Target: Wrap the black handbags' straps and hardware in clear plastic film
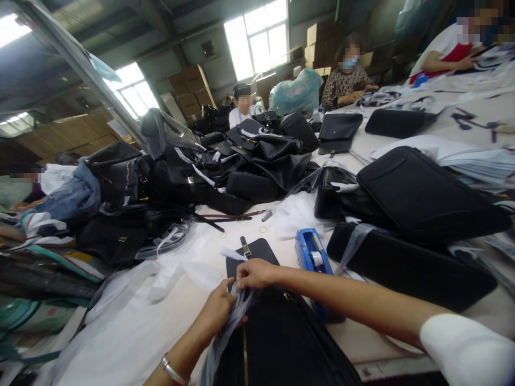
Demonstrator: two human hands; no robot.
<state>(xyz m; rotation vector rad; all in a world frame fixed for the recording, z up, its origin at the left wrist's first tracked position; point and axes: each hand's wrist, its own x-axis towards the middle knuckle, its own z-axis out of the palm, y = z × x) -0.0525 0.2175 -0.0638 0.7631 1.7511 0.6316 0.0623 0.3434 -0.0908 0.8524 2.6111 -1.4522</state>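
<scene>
A black bag (281,338) with a gold zipper and a small buckle lies in front of me, its flap pointing away. Over the flap's left side, my right hand (255,273) pinches a strip of clear plastic (237,308). My left hand (219,308) is closed on the same plastic, close beside the right fingertips. The plastic trails down along the bag's left edge. A white paper strip (233,254) sticks out by the buckle. Just right of the bag stands a blue tape dispenser (308,249), partly behind my right forearm.
Black bags (253,185) are heaped across the table (161,327). More black cases (418,193) lie at the right, near white sheets (470,161). White wrapping (120,300) covers the left side. Several people sit around the far side, one in a leopard-print top (341,80).
</scene>
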